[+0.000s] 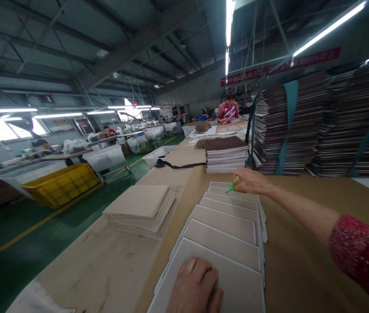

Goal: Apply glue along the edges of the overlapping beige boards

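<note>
A fanned row of several pale grey boards (226, 226) with white edges lies lengthwise on the brown table (301, 261). My left hand (195, 287) rests flat on the nearest board, fingers spread a little. My right hand (249, 180) reaches out to the far end of the row, closed on a small green tool (231, 188) whose tip touches the farthest board. My right sleeve is red.
A stack of beige boards (141, 208) sits to the left. Beyond stand a low dark-topped pile (226, 154) and tall strapped bundles (288, 126), (354, 121). A person in red (228, 111) works at the far end. A yellow crate (62, 182) stands on the green floor.
</note>
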`<act>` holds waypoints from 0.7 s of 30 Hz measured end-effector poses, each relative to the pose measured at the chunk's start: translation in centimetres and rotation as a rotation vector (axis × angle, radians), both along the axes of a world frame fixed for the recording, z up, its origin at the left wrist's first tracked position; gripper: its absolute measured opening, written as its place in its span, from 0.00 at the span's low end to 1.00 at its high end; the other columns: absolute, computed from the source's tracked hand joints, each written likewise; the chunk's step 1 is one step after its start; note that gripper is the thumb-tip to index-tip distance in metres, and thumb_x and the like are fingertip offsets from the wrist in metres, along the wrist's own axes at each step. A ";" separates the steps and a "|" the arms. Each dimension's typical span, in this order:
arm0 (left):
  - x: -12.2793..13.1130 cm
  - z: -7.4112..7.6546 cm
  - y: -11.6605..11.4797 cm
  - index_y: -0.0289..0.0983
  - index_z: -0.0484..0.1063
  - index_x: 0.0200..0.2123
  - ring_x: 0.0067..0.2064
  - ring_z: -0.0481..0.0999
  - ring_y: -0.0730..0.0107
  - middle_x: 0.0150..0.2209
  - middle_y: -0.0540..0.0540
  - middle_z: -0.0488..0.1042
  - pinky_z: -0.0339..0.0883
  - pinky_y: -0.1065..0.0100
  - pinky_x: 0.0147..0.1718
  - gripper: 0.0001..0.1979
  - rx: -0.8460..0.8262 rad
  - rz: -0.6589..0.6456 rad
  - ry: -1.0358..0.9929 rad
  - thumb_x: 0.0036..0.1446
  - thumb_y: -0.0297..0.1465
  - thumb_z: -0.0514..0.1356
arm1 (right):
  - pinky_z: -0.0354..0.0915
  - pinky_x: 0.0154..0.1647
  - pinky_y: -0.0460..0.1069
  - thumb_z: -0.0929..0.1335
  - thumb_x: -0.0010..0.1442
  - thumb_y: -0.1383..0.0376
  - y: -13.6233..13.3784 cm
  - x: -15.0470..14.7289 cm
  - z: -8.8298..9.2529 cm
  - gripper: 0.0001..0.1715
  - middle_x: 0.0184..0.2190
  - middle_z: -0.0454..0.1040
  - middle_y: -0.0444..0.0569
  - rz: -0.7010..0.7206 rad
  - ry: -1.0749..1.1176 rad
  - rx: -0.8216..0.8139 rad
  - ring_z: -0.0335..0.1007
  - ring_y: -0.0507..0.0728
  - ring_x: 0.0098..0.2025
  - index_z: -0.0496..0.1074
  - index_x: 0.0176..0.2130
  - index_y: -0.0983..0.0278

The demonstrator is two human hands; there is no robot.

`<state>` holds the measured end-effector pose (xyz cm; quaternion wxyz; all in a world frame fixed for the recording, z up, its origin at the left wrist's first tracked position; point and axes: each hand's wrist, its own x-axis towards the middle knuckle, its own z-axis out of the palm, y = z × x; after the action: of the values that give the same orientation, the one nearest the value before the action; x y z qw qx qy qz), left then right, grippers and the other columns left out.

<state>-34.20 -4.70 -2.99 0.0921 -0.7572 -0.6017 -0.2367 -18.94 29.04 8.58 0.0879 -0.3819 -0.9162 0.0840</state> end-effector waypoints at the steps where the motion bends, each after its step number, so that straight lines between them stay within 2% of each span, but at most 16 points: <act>1: 0.1 0.2 0.0 0.40 0.74 0.44 0.43 0.77 0.58 0.43 0.46 0.79 0.76 0.58 0.40 0.17 -0.004 0.001 -0.006 0.50 0.23 0.65 | 0.74 0.45 0.55 0.72 0.70 0.54 0.1 0.6 0.2 0.17 0.45 0.75 0.50 -0.011 -0.011 -0.008 0.74 0.57 0.43 0.75 0.48 0.65; 6: 0.4 0.7 -0.1 0.39 0.75 0.45 0.45 0.77 0.55 0.45 0.44 0.79 0.77 0.55 0.43 0.13 -0.066 0.011 -0.028 0.55 0.24 0.64 | 0.73 0.42 0.53 0.73 0.70 0.54 1.0 4.7 0.6 0.17 0.43 0.75 0.48 -0.081 -0.059 -0.031 0.73 0.56 0.40 0.74 0.47 0.65; 13: 0.2 0.6 -0.1 0.39 0.75 0.45 0.45 0.78 0.55 0.45 0.44 0.80 0.78 0.54 0.43 0.13 -0.072 0.007 -0.026 0.56 0.24 0.63 | 0.73 0.43 0.54 0.73 0.69 0.55 2.2 8.9 0.5 0.17 0.43 0.74 0.48 -0.126 -0.072 -0.036 0.73 0.57 0.40 0.74 0.48 0.65; 17: 0.2 0.7 -0.2 0.39 0.75 0.46 0.45 0.78 0.54 0.45 0.44 0.80 0.79 0.53 0.43 0.13 -0.074 -0.003 -0.032 0.57 0.24 0.63 | 0.73 0.43 0.54 0.73 0.69 0.54 2.2 9.5 0.4 0.18 0.44 0.75 0.48 -0.124 -0.049 -0.036 0.73 0.57 0.41 0.74 0.48 0.65; 21: 0.2 1.0 -0.2 0.39 0.75 0.47 0.45 0.78 0.55 0.45 0.44 0.80 0.79 0.54 0.43 0.14 -0.061 -0.012 -0.032 0.57 0.24 0.63 | 0.72 0.42 0.53 0.73 0.69 0.54 1.7 7.9 -0.3 0.17 0.42 0.74 0.48 -0.089 -0.010 -0.051 0.72 0.56 0.40 0.73 0.47 0.65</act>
<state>-34.00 -4.91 -1.98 0.0579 -0.7593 -0.6056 -0.2308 -11.07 30.70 8.32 0.0774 -0.4249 -0.8962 0.1015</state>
